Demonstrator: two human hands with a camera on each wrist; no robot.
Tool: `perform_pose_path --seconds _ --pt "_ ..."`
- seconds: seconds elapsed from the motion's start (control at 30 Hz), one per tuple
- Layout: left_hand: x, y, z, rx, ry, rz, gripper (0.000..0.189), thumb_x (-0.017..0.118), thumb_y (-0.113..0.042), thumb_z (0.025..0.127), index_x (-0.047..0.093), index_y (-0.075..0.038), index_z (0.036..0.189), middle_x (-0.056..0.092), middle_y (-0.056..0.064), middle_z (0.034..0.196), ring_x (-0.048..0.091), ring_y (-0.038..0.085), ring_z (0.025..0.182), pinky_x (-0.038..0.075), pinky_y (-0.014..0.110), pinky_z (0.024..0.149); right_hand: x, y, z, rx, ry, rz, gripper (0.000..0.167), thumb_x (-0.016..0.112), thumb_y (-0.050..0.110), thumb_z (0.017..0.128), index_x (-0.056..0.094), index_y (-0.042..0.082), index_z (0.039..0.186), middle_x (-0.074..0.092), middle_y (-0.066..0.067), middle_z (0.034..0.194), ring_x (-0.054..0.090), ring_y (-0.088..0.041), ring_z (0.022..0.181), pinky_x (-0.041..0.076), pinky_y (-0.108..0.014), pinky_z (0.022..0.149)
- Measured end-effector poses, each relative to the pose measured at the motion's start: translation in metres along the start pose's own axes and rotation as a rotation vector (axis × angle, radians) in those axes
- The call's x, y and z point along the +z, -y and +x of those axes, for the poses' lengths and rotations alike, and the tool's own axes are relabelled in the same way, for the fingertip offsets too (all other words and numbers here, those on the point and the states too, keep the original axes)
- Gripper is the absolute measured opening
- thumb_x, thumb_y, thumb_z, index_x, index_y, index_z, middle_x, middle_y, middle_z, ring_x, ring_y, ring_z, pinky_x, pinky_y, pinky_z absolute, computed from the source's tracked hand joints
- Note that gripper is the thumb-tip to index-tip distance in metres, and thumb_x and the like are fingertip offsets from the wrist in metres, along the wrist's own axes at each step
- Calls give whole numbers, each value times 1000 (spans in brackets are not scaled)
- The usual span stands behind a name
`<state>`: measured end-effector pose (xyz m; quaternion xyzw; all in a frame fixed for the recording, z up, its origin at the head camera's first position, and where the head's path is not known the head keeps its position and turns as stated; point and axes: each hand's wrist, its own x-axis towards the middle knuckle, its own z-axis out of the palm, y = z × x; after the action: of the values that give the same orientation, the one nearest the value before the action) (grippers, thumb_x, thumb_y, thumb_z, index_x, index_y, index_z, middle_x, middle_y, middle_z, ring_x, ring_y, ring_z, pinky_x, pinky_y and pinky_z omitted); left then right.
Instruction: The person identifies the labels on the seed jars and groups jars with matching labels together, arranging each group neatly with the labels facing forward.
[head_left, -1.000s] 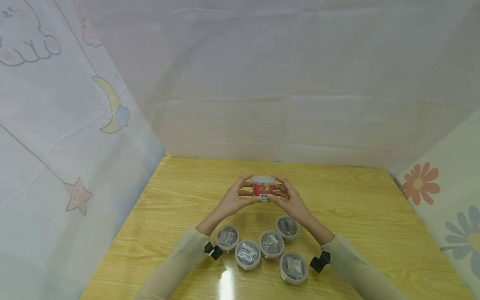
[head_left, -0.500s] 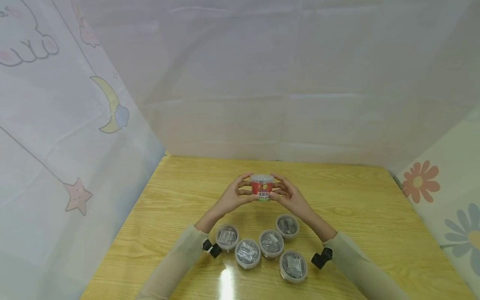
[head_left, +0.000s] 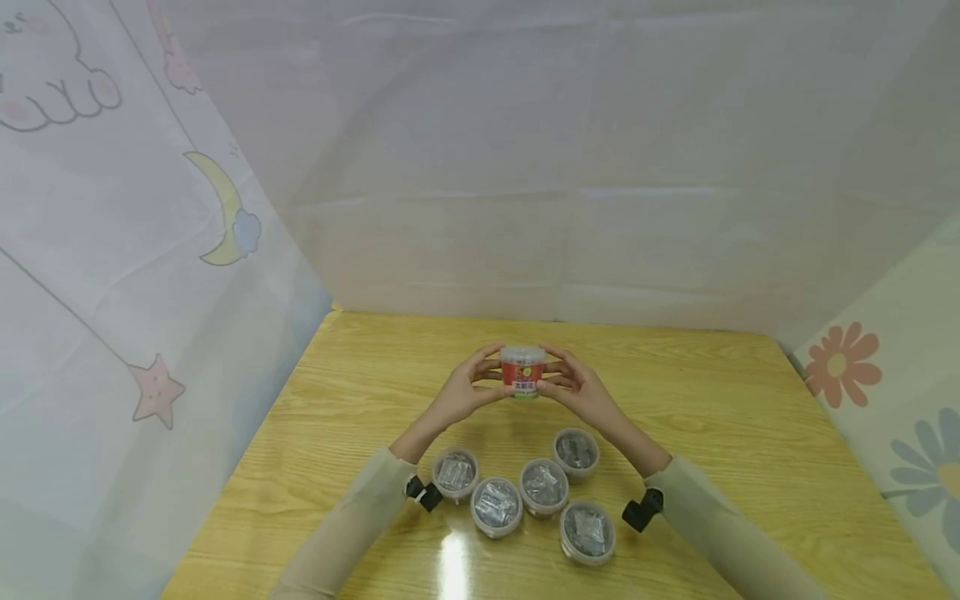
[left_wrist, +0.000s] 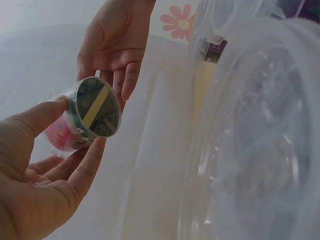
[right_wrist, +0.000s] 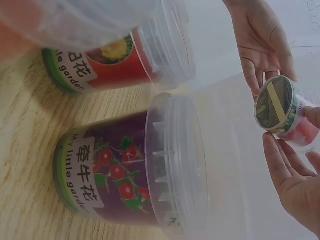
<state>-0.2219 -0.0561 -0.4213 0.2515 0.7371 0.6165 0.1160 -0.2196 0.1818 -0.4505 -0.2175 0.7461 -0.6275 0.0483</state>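
A small red-labelled plastic tub [head_left: 523, 372] with a clear lid is held upright above the far half of the table, its printed front facing me. My left hand [head_left: 457, 400] grips its left side, thumb at the front and fingers behind. From the right, my right hand [head_left: 588, 402] holds it the same way. The left wrist view shows the tub's clear base [left_wrist: 98, 107], with dark contents and a yellow strip inside. In the right wrist view the tub [right_wrist: 302, 132] sits between both hands' fingertips.
Several similar lidded tubs stand on the wooden table [head_left: 360, 367] below my forearms, including one by the left wrist [head_left: 455, 473] and one nearest the front [head_left: 587, 533]. A purple-labelled tub [right_wrist: 115, 175] reads "My little garden". Printed cloth walls [head_left: 480, 167] surround the table.
The held tub has risen slightly in the head view, and its label has turned to face me more squarely. Both hands keep their grip; the tubs on the table stay put.
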Motion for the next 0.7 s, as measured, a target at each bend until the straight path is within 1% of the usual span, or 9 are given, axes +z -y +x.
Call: perform_pose_path --seconds 0.1,0.23,0.33,0.43,0.53,0.6,0.7 --pt "-3 6 3 -8 -10 2 65 64 -11 88 30 -8 144 50 21 132 54 33 113 53 34 86 1 1 2 14 1 -13 59 61 15 91 34 22 143 51 -20 126 57 -36 105 53 -43 85" --pt "-7 19 11 -23 -30 -82 55 57 -18 93 33 -10 143 51 22 131 56 32 114 53 38 87 2 11 5 9 10 -24 59 59 10 91 34 15 144 50 -24 126 56 -40 106 55 -37 82" --pt "-10 25 15 -22 -44 -131 53 54 -25 95 34 -9 142 50 23 130 56 32 113 52 42 87 2 22 6 7 17 -65 59 59 8 91 32 8 144 50 -27 127 54 -42 108 54 -36 83" --pt "-12 27 20 -24 -61 -127 56 56 -31 93 36 -10 140 50 23 130 56 32 113 52 42 86 3 32 9 19 16 -111 58 57 10 93 30 2 144 49 -28 129 53 -42 112 52 -42 87" --pt "-15 28 25 -28 -69 -126 58 58 -33 92 36 -9 140 49 23 131 55 32 114 51 43 88 2 36 14 31 12 -134 56 54 12 94 30 0 143 49 -28 130 54 -41 113 51 -46 88" --pt "-16 29 28 -32 -68 -123 58 58 -32 92 36 -8 140 49 22 132 55 31 116 51 42 89 2 38 17 39 8 -149 54 53 14 96 31 -1 143 49 -27 130 54 -39 113 51 -44 88" --pt "-18 31 32 -38 -54 -126 59 58 -28 92 34 -5 141 48 23 133 53 32 117 50 41 90 0 39 21 48 13 -162 53 51 16 96 32 -2 142 50 -26 131 55 -37 114 53 -38 86"
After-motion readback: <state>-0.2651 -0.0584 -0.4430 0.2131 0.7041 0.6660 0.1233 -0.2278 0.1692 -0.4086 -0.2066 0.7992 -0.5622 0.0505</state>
